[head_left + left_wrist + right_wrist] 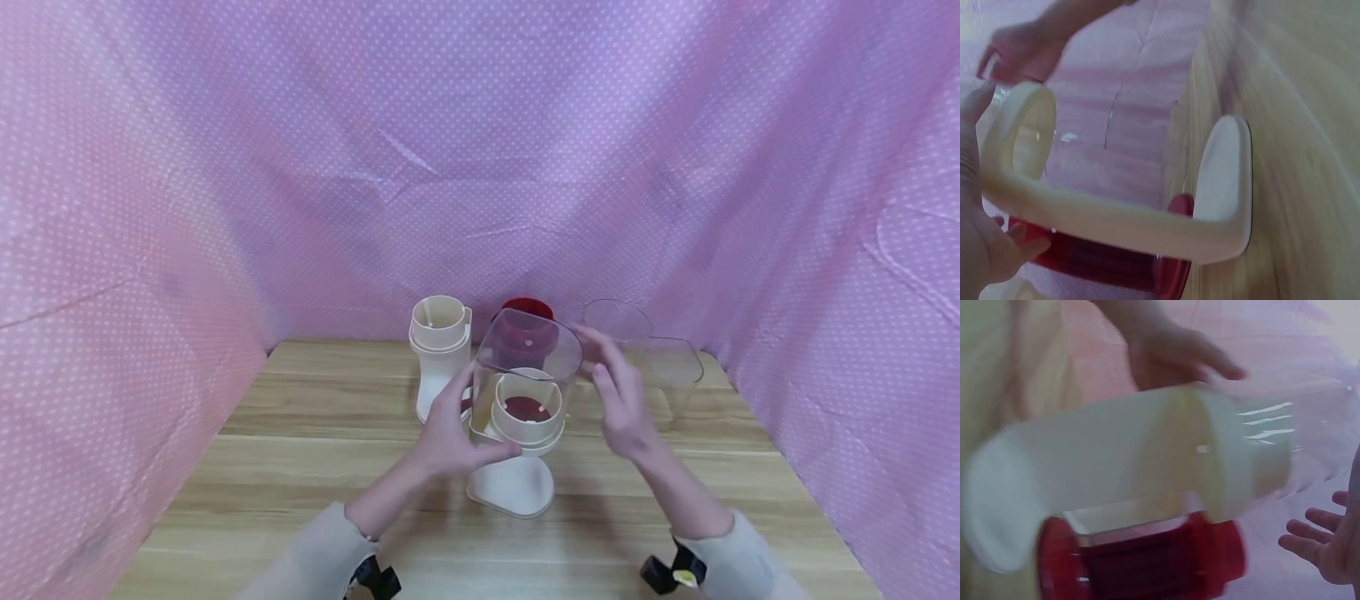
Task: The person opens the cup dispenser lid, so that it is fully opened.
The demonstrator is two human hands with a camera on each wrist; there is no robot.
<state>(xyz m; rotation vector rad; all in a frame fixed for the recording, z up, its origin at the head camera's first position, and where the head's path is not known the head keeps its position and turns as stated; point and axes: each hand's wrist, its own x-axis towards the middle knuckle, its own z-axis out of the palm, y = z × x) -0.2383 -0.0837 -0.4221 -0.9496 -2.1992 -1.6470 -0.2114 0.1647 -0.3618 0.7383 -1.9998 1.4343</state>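
Note:
A clear plastic container with a rounded-square rim is over the round collar of a cream stand. My left hand grips its lower left part, thumb on the near side and fingers on the far side. In the left wrist view, that hand lies beside the stand's cream collar. My right hand is at the container's right side, fingertips near the rim. Its fingers are spread apart in the right wrist view. Whether the container sits fully in the collar I cannot tell.
A second cream stand is upright at the back left. Behind the clear container stands a red stand. Another clear container is at the back right. The wooden table ends at a pink dotted cloth on its back and sides.

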